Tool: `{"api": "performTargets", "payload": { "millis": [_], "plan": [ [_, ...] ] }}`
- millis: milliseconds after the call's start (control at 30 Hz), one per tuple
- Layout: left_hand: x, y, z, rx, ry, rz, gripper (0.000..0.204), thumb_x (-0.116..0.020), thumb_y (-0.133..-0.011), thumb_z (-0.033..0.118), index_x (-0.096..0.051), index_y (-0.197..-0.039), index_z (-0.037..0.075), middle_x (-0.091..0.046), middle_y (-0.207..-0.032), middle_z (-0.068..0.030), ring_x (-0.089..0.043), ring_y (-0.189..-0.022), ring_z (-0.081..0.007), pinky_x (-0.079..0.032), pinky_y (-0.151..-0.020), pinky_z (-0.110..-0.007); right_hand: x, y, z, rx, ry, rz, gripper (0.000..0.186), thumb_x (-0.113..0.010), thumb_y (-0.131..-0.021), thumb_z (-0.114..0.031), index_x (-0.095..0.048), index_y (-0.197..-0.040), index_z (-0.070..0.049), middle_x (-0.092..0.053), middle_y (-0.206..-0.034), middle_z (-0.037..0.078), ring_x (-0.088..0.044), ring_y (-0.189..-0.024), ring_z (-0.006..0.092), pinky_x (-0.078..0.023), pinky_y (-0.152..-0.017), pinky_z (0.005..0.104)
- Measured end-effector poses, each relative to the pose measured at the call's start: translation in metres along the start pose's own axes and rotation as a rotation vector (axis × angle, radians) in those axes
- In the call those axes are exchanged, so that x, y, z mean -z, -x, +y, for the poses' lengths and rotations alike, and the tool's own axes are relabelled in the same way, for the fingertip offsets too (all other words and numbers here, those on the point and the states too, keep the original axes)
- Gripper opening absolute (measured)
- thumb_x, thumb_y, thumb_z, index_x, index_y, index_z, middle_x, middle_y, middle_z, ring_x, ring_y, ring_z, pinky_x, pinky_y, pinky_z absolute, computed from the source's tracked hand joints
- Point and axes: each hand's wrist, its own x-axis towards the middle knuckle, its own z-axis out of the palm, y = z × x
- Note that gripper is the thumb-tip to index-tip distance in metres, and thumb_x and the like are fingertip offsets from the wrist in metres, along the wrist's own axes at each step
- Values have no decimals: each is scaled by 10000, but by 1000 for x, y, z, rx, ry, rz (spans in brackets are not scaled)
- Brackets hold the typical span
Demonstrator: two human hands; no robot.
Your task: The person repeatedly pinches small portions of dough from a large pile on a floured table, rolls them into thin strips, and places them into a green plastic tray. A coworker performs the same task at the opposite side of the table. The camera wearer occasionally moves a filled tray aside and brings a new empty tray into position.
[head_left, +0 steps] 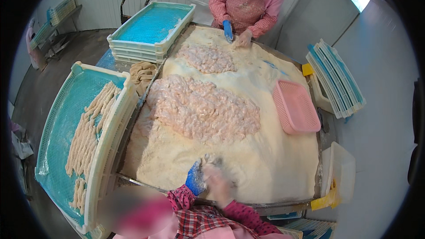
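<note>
Close to the table's near edge, my left hand (195,179) wears a blue glove dusted with crumbs and rests low in the pale breading (248,168). Beside it, my right hand (218,183), in a thin see-through glove, is smeared by motion. Both hands are close together over a disturbed patch of breading; whether a piece of meat lies between them I cannot make out. Just beyond spreads a big heap of wet pink raw meat pieces (203,110), with a smaller meat heap (208,58) farther off.
At left, a white tray (90,168) with a turquoise liner holds rows of breaded strips (90,132). Stacked trays (155,24) stand behind it, next to a beige cloth (142,76). A pink basket (295,106) sits at right. A co-worker (248,6) handles breading across the table.
</note>
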Motion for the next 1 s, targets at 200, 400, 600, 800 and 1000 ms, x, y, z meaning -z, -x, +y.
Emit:
{"api": "performTargets", "payload": {
  "millis": [200, 400, 600, 800, 1000],
  "plan": [
    [-23, -8, -18, -138, -619, -9, 501, -366, -965, 297, -230, -1409, 109, -257, -1450, -101, -229, -1342, -259, -232, -1080, -478, 7, -22, -10, 245, 83, 329, 490, -339, -920, -335, -444, -1304, -48, -394, -1359, 208, -343, -1278, 368, -260, -1052, 429],
    [-101, 7, -13, 244, -537, 355, 558, -334, -953, 420, -278, -1400, 91, -327, -1420, -95, -406, -1237, -260, -327, -1033, -345, 7, -36, 1, 387, 619, 254, 505, -363, -872, -382, -476, -1296, -133, -420, -1348, 177, -290, -1312, 341, -191, -1074, 459],
    [-8, -9, -5, -153, -931, -36, 511, -347, -970, 342, -289, -1390, 57, -342, -1404, -92, -347, -1269, -197, -298, -1050, -320, -21, -23, -25, 570, 321, -77, 469, -329, -904, -298, -462, -1300, -85, -346, -1397, 184, -224, -1336, 388, -117, -1085, 503],
    [19, -20, -18, -639, -513, -132, 687, -450, -859, 135, -100, -1451, 144, -72, -1505, -140, -98, -1378, -274, -143, -1109, -450, -29, -57, -35, 450, -1, -120, 570, -292, -940, -373, -323, -1360, 11, -294, -1414, 229, -217, -1344, 358, -150, -1094, 443],
    [-10, 28, 94, -313, -193, 246, 415, -370, -959, 381, -470, -1174, 41, -543, -985, -77, -527, -826, -182, -451, -728, -298, -5, -199, -3, 131, 478, -4, 494, -540, -849, -176, -408, -1279, 26, -487, -1227, 209, -444, -1151, 334, -329, -994, 398]
  ]
}}
